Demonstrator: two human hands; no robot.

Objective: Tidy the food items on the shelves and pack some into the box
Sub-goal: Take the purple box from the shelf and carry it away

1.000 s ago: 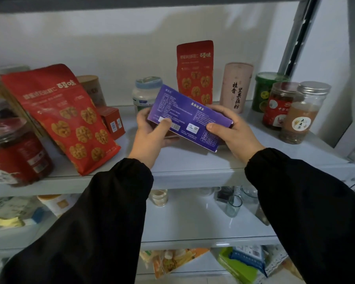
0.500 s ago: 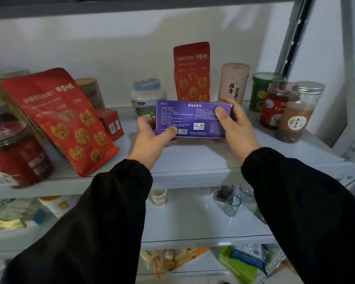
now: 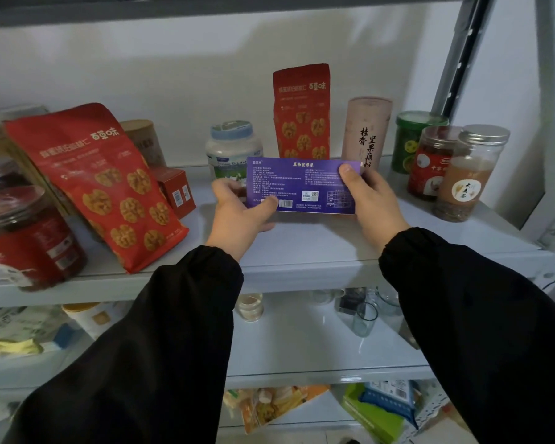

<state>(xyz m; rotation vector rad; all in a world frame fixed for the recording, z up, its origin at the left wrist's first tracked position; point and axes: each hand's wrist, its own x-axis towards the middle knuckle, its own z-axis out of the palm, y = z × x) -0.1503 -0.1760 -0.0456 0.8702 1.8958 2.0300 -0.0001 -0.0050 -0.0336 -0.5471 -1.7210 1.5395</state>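
On the upper shelf of the pale grey metal rack (image 3: 302, 251), a flat purple cardboard box with white printed text (image 3: 302, 187) is gripped at both ends. The left hand (image 3: 237, 216) pinches its lower left corner, thumb across the front near the barcode and fingers hidden behind. The right hand (image 3: 369, 200) clasps its right end, thumb pressed on the upper corner. A second ago the box was slanted, its right end dipping toward the shelf front. Since then it has been turned level and carried a little further back, so that it now stands on its long edge with the printed face to the camera. That suggests this box is being tidied into the row rather than taken for packing, and that the placing is nearly done. Whether its bottom edge already rests on the shelf cannot be told, and neither hand has let go. The box sits just in front of a white plastic tub with a pale blue lid (image 3: 234, 145) and an upright red foil pouch printed with walnuts (image 3: 301, 110), and it covers the foot of a tall pink paper cylinder with black characters (image 3: 369, 129). Its face looks clean and uncrushed, with a title line along the top, columns of small print, a QR code patch and a small table at the lower right. It looks thin and light, and could tip if released with nothing behind it.
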